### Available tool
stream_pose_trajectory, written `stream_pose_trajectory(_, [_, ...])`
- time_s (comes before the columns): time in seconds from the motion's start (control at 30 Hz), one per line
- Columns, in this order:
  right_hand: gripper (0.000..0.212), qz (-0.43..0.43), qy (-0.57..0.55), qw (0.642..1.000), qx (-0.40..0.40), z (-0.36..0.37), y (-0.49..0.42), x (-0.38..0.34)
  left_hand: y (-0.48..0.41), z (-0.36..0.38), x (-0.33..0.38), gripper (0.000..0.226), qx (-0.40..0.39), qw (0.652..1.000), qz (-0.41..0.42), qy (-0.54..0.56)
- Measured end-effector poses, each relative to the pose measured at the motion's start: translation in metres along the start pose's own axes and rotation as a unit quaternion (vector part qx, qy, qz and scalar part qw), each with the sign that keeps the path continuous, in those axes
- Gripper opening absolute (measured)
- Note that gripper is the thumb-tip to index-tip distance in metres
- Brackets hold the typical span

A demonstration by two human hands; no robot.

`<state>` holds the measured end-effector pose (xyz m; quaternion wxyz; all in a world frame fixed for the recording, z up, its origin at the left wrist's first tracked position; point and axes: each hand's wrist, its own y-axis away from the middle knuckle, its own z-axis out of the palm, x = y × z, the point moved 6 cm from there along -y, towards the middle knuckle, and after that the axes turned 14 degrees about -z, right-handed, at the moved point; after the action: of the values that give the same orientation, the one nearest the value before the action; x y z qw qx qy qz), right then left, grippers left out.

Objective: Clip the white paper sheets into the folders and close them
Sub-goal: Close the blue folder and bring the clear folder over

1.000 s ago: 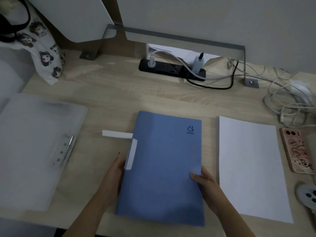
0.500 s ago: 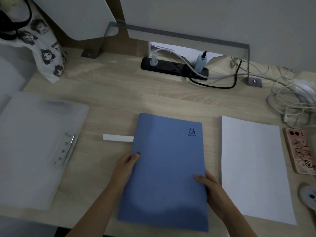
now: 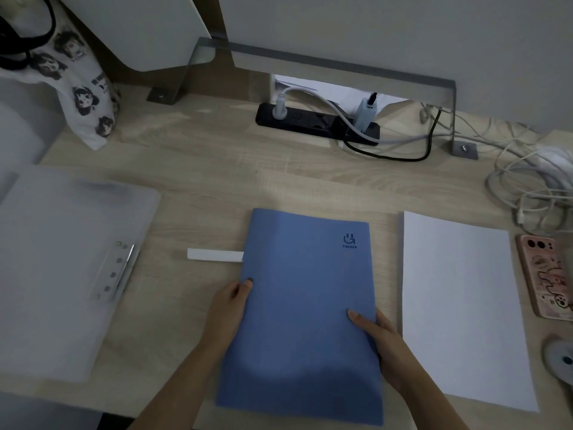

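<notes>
Wood-grain tabletop (image 3: pixel 217 181), dim light, plain wall behind. Landmark for all positions: the blue folder (image 3: pixel 307 305), lying shut at the middle of the near edge.

- Your left hand (image 3: pixel 228 308) grips the folder's left edge, fingertips hooked onto the cover.
- Your right hand (image 3: pixel 381 342) pinches its right edge, thumb on top. The other fingers are hidden underneath.
- White strip (image 3: pixel 214 254): pokes out from the folder's left edge, flat on the tabletop.
- White paper sheets (image 3: pixel 459 305): one stack just right of the folder, not touching it and not clipped.
- Translucent folder (image 3: pixel 62 259): well left of the blue one, lying open. Its metal clip (image 3: pixel 119 271) is bare, with no paper visible under it.
- Phone (image 3: pixel 545 274): right of the folder, beyond the stack.
- Power strip (image 3: pixel 316 122): behind the folder, by the wall.

Progress (judgement): the blue folder is closed, but you cannot tell whether it holds sheets. You have yet to clip the loose stack and to fill and close the translucent folder, so at best you are about halfway.
</notes>
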<state>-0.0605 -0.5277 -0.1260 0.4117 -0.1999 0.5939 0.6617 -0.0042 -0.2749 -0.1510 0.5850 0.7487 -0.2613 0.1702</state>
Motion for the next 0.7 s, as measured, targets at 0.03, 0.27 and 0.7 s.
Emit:
stream_pose_trajectory(0.03, [0.045,-0.005,0.002,1.000,0.006,-0.001,0.001,-0.001,-0.001,0.000,0.000,0.039,0.015,1.000,0.005,-0.013])
stream_pose_trajectory(0.27, [0.024,-0.021,-0.020,0.999,0.022,-0.004,0.008,-0.010,0.015,-0.020,0.048,0.061,0.307,0.873,0.239,-0.293])
stream_pose_trajectory(0.7, [0.025,-0.053,0.005,0.998,0.045,-0.011,0.012,-0.028,0.005,-0.029,0.074,0.048,0.193,0.891,0.221,-0.345])
